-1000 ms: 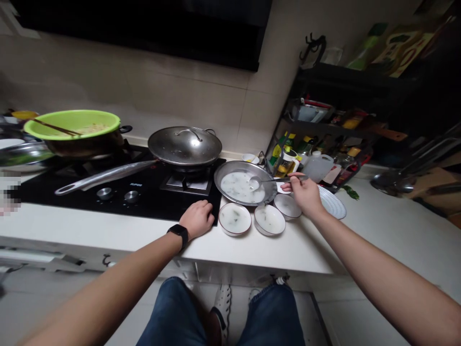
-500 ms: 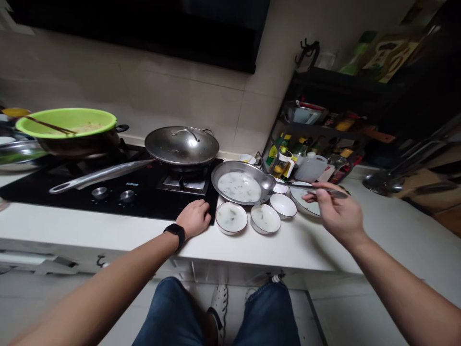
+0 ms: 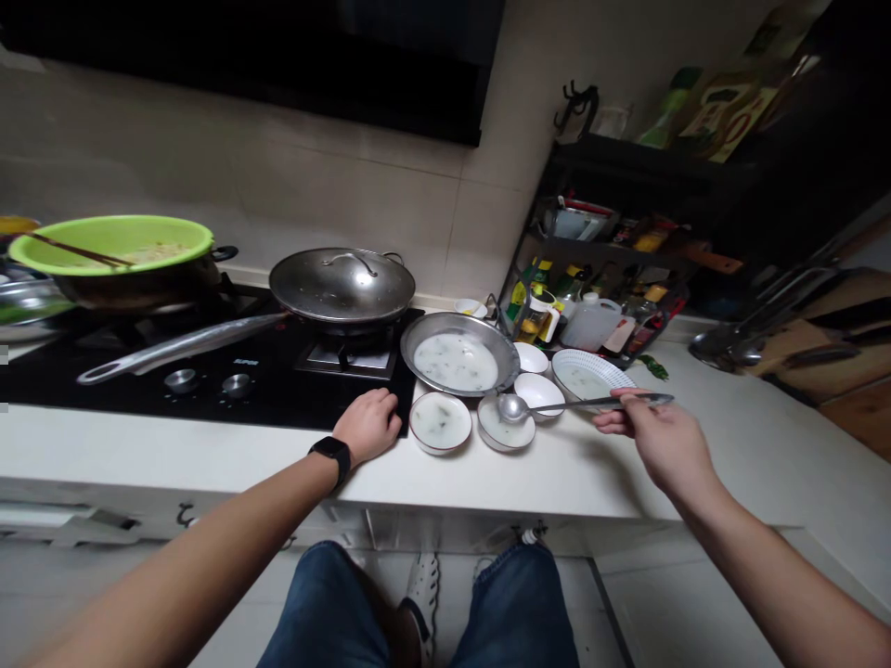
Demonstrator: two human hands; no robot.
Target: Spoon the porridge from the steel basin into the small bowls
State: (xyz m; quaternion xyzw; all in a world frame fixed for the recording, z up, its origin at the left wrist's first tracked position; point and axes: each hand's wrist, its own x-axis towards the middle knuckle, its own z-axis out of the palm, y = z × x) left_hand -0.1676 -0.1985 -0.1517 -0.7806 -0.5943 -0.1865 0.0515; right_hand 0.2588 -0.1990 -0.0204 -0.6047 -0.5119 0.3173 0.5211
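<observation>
My right hand (image 3: 658, 431) grips the handle of a metal ladle (image 3: 513, 408). The ladle's bowl is over a small bowl (image 3: 507, 434) of whitish soup. To its left stands another small bowl (image 3: 441, 422), filled with soup and greens. Behind these, a wide metal basin (image 3: 459, 353) holds more of the milky soup. A white bowl (image 3: 539, 395) sits under the ladle's handle, with a second white bowl (image 3: 532, 358) behind it. My left hand (image 3: 368, 425) rests with curled fingers at the right front edge of the cooktop, holding nothing.
On the black cooktop (image 3: 209, 408) stand a lidded wok (image 3: 341, 283) with a long handle and a pot under a green colander (image 3: 115, 243) with chopsticks. A patterned dish (image 3: 591, 371) of soup stands right of the basin. Bottles (image 3: 591, 320) fill the rack behind.
My right hand has brought the ladle from the basin's right rim forward and down to the small soup bowl. My left hand stays resting by the cooktop. The view has shifted slightly.
</observation>
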